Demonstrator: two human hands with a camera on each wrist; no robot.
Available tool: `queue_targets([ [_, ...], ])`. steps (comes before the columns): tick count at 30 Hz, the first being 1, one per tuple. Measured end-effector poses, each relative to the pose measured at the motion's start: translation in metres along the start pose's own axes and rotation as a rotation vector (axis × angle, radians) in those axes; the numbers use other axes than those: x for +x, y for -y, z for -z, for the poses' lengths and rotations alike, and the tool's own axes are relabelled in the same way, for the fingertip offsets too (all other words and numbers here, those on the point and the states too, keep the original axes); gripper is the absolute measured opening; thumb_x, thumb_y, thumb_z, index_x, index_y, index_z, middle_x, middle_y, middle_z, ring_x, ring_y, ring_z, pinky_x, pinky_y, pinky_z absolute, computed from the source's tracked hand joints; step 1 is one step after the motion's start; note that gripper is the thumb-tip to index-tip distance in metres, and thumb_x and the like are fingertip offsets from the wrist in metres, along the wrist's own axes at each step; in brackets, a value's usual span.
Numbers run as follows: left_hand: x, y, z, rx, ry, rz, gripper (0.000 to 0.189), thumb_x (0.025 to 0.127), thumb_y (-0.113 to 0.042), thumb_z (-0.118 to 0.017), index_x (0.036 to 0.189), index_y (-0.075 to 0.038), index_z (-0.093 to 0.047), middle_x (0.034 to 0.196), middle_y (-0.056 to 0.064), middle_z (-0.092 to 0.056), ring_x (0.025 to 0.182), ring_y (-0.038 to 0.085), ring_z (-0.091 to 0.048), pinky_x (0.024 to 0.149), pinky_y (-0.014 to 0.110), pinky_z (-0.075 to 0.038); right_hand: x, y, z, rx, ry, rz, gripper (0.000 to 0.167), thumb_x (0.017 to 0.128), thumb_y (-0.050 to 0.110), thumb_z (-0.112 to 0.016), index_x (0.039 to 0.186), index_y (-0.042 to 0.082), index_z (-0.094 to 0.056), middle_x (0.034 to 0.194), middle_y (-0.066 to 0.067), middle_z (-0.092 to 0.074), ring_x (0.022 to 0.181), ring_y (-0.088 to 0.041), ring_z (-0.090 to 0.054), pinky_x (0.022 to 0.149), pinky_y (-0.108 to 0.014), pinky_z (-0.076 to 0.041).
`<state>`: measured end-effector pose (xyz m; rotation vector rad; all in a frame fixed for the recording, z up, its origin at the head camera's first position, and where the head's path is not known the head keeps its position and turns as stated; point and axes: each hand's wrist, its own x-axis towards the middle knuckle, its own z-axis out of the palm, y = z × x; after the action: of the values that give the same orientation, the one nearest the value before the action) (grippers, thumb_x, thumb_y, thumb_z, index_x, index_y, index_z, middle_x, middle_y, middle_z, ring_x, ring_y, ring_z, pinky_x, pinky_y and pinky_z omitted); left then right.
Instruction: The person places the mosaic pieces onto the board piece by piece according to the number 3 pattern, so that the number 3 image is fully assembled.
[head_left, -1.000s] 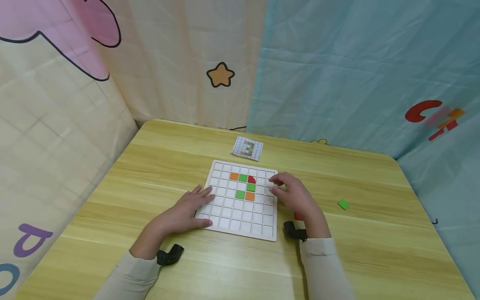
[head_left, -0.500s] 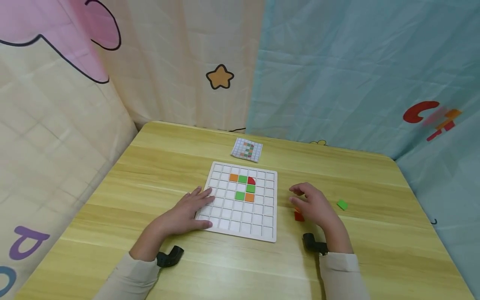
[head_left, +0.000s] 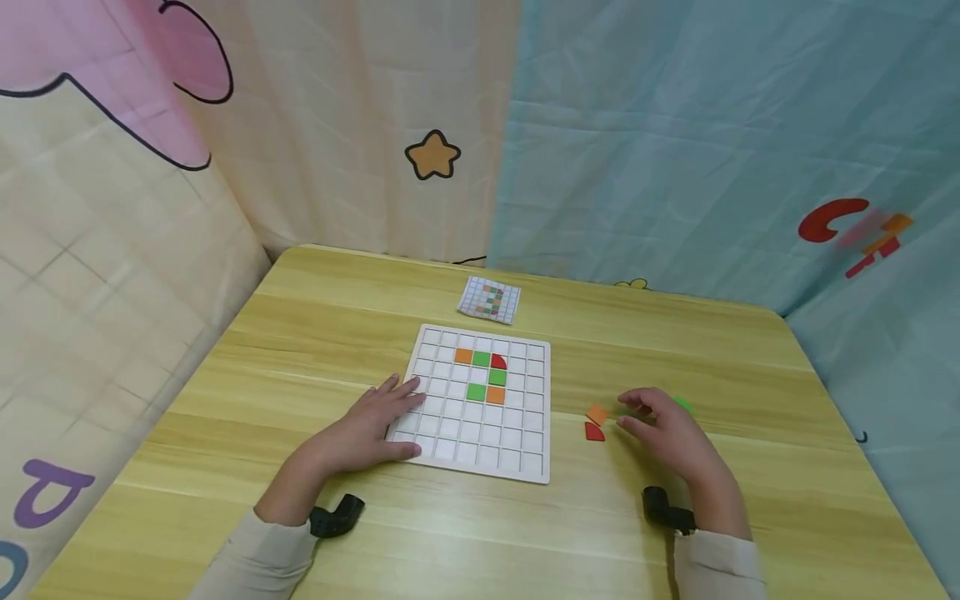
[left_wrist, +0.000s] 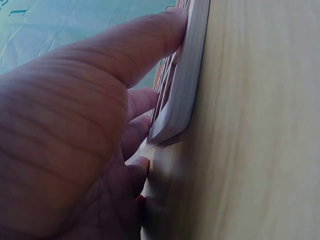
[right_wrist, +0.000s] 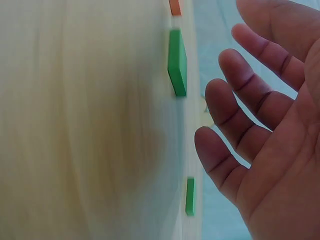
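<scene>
A white grid board (head_left: 517, 429) lies on the table, bearing several orange and green square tiles and a red quarter-circle tile (head_left: 498, 362). My left hand (head_left: 367, 429) rests on its left edge, fingers spread, thumb at the near corner; the left wrist view shows the thumb on the board's rim (left_wrist: 187, 75). My right hand (head_left: 671, 433) hovers right of the board with relaxed fingers and holds nothing. By its fingertips lie a loose orange tile (head_left: 597, 414) and a red quarter-circle tile (head_left: 595, 432). The right wrist view shows two green tiles, a nearer green tile (right_wrist: 177, 62) and a farther green tile (right_wrist: 190, 196).
A small pattern card (head_left: 489, 300) with a printed coloured grid lies beyond the board. Black wrist-worn pieces, such as the left black piece (head_left: 337, 517), stick out beside both wrists. Printed curtains (head_left: 637, 150) hang behind the wooden table (head_left: 480, 550).
My right hand has moved from the board's right edge rightward and nearer, uncovering the loose orange and red tiles and partly covering a green one. My left hand has stayed on the board.
</scene>
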<state>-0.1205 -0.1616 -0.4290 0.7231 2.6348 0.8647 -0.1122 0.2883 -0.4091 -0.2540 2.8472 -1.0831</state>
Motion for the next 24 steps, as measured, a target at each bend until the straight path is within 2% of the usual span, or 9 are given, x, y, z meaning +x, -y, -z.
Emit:
queue_targets([
  [7,0.0,-0.001,0.0,-0.007,-0.001,0.008,0.077,0.088,-0.037,-0.075,0.151,-0.008,-0.043,0.162,0.008,-0.025,0.15,0.037,-0.007,0.118,0.058,-0.007,-0.007,-0.007,0.006,-0.016,-0.023,-0.037,0.034,0.095,0.018,-0.069,0.123,0.0,-0.061,0.111,-0.012,-0.061,0.104,-0.033,-0.058,0.078,-0.04,-0.051],
  [12,0.0,-0.001,0.0,-0.006,-0.002,0.0,0.077,0.088,-0.038,-0.075,0.151,-0.007,-0.043,0.162,0.009,-0.025,0.15,0.037,-0.007,0.118,0.059,-0.007,-0.008,-0.011,0.005,-0.006,-0.021,-0.036,0.033,0.095,0.016,-0.069,0.123,0.0,-0.061,0.108,-0.011,-0.061,0.102,-0.031,-0.058,0.075,-0.034,-0.051],
  [20,-0.001,0.004,-0.001,0.01,-0.019,-0.033,0.076,0.089,-0.041,-0.072,0.15,-0.006,-0.043,0.162,0.011,-0.026,0.15,0.04,-0.009,0.116,0.061,-0.009,-0.006,-0.017,0.003,-0.014,0.011,-0.026,0.032,0.097,0.013,-0.066,0.124,-0.002,-0.06,0.113,-0.012,-0.063,0.102,-0.028,-0.059,0.083,-0.041,-0.051],
  [24,0.0,0.004,-0.001,0.008,-0.017,-0.03,0.077,0.089,-0.041,-0.073,0.15,-0.006,-0.043,0.162,0.01,-0.026,0.15,0.039,-0.009,0.116,0.061,-0.009,-0.005,-0.018,0.002,-0.001,0.034,-0.03,0.033,0.097,0.009,-0.065,0.126,-0.004,-0.059,0.117,-0.015,-0.063,0.103,-0.03,-0.06,0.086,-0.044,-0.051],
])
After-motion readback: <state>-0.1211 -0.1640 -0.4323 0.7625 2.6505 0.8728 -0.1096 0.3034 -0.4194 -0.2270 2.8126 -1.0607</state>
